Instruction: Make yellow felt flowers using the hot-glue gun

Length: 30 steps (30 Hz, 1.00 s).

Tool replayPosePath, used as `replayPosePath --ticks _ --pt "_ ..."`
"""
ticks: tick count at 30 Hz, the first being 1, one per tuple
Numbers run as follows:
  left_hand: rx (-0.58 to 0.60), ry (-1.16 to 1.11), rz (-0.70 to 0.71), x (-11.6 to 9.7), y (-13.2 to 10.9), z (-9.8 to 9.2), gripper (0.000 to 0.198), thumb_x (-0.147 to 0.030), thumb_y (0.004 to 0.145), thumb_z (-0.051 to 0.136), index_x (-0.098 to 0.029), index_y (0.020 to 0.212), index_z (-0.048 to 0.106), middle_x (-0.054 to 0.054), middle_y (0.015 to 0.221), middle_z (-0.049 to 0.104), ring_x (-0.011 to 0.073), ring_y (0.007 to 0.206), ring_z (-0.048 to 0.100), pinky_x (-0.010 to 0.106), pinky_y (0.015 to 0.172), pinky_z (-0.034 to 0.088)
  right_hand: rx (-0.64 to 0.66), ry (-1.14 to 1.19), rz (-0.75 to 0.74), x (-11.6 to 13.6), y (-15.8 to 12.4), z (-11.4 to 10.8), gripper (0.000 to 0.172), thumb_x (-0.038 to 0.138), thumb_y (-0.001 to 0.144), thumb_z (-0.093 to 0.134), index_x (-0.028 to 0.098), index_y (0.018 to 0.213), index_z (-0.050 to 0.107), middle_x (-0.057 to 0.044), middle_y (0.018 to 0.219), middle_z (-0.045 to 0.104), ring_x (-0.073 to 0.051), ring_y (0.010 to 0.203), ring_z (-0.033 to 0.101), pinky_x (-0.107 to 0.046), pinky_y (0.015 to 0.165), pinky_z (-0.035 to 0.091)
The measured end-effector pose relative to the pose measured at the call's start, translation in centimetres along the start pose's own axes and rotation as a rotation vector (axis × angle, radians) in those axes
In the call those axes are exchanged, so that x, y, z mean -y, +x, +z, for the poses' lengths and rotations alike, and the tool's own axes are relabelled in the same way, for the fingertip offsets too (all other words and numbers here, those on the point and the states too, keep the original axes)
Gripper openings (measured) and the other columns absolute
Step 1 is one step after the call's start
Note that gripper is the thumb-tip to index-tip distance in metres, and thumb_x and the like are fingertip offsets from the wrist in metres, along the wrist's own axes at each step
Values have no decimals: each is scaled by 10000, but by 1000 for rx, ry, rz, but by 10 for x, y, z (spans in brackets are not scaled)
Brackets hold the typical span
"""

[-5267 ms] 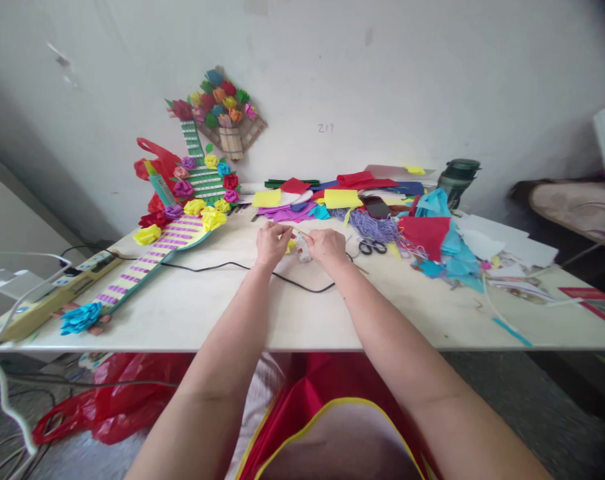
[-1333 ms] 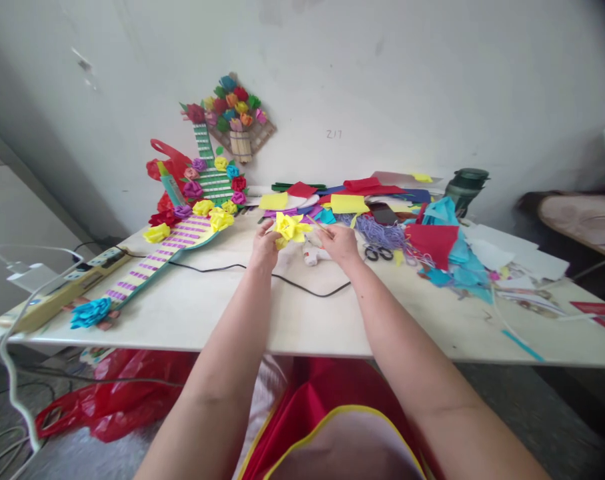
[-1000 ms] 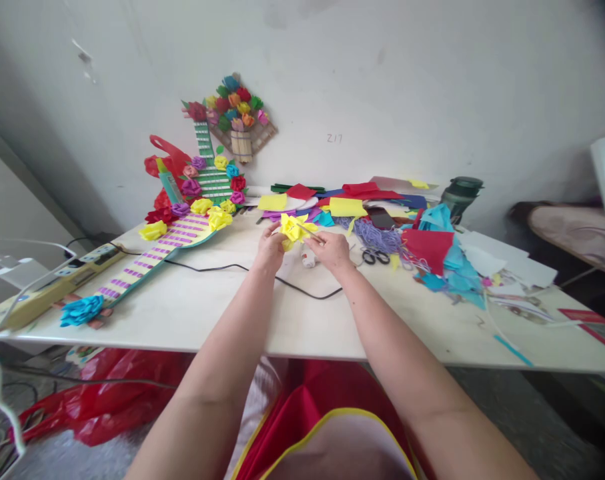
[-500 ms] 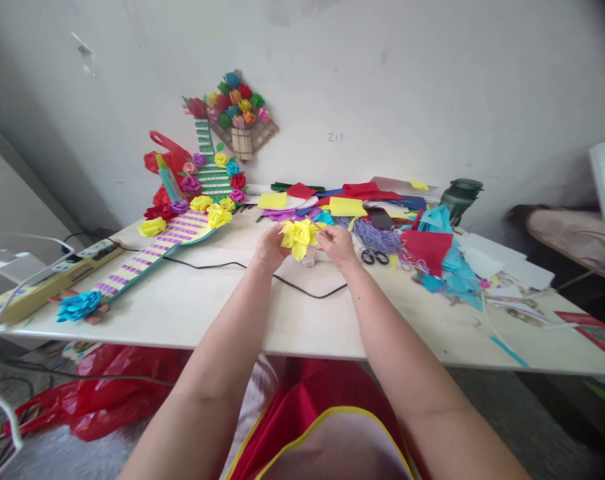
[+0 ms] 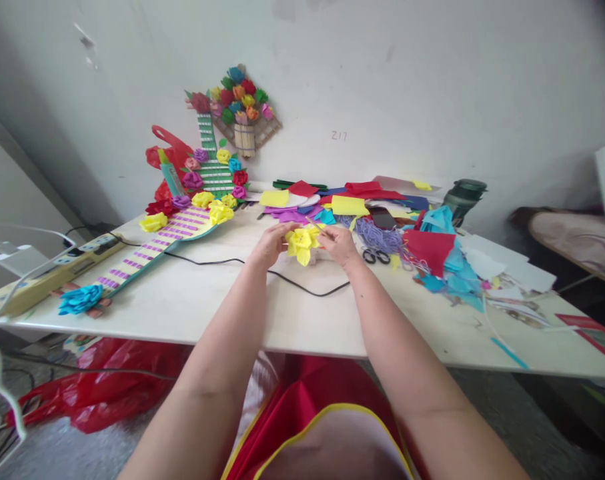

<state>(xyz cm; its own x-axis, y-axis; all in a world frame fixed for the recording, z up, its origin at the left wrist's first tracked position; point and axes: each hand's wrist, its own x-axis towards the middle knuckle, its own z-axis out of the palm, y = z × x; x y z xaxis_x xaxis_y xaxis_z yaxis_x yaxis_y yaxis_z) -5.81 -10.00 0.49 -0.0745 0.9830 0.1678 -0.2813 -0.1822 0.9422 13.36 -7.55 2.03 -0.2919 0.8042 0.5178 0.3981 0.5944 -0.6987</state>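
Note:
A yellow paper flower (image 5: 302, 245) is between my two hands, above the middle of the white table (image 5: 222, 313). My left hand (image 5: 271, 245) grips its left side with bent fingers. On the right, my right hand (image 5: 338, 244) is pinched round a thin stick (image 5: 314, 224), whose tip points up and left over the petals. Black-handled scissors (image 5: 375, 256) lie just right of my right hand. Left of my hands is a paper guitar shape (image 5: 169, 233) with purple stripes and yellow flowers.
Coloured paper sheets (image 5: 349, 205), purple shredded strips (image 5: 377, 235) and a dark bottle (image 5: 463, 200) are along the back. A black cable (image 5: 302, 287) crosses the table. A power strip (image 5: 57, 275) lies at the left edge. Blue and white paper scraps cover the right side.
The yellow flower has tipped a little, and the stick in my right hand now shows above its petals. My left hand has shifted slightly left. The whole view has moved slightly.

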Motion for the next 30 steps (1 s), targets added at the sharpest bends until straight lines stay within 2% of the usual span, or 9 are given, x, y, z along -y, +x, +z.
replayPosePath --ticks 5,13,19,23,27,30 --pt "36 -21 4 0 -3 3 325 -382 599 778 -141 814 743 93 818 725 213 772 676 273 626 499 -24 -7 -3 0 1 0 209 348 702 507 226 556 422 35 559 437 -136 608 429 -265 603 305" --pt "15 -53 -23 2 -3 4 266 -318 585 839 -127 740 740 44 678 680 141 643 614 235 594 443 -102 30 66 -13 5 8 186 398 701 551 219 664 581 9 626 574 -163 643 530 -279 643 403" --pt "105 -116 -93 7 -2 3 246 -264 575 861 -116 718 727 79 712 715 190 702 666 273 659 486 -119 9 56 -22 7 12 210 416 746 570 223 742 655 -20 704 659 -204 714 618 -307 667 463" --pt "156 -154 -127 9 -2 2 236 -260 605 855 -115 744 732 95 755 736 215 749 692 288 689 516 -120 -57 21 -20 6 10 226 416 783 577 218 787 686 -24 724 683 -209 727 627 -310 682 471" --pt "148 -150 -156 9 -2 2 245 -240 583 877 -111 723 723 107 756 741 232 767 706 287 672 525 -130 -128 -18 -15 3 8 225 403 811 584 212 809 702 -28 729 699 -203 727 625 -300 690 459" --pt "134 -145 -158 8 -3 4 271 -223 533 904 -121 669 693 88 708 729 211 699 696 269 618 513 -129 -132 -12 -11 2 8 207 376 822 584 207 825 704 -35 760 712 -205 741 638 -299 698 457"
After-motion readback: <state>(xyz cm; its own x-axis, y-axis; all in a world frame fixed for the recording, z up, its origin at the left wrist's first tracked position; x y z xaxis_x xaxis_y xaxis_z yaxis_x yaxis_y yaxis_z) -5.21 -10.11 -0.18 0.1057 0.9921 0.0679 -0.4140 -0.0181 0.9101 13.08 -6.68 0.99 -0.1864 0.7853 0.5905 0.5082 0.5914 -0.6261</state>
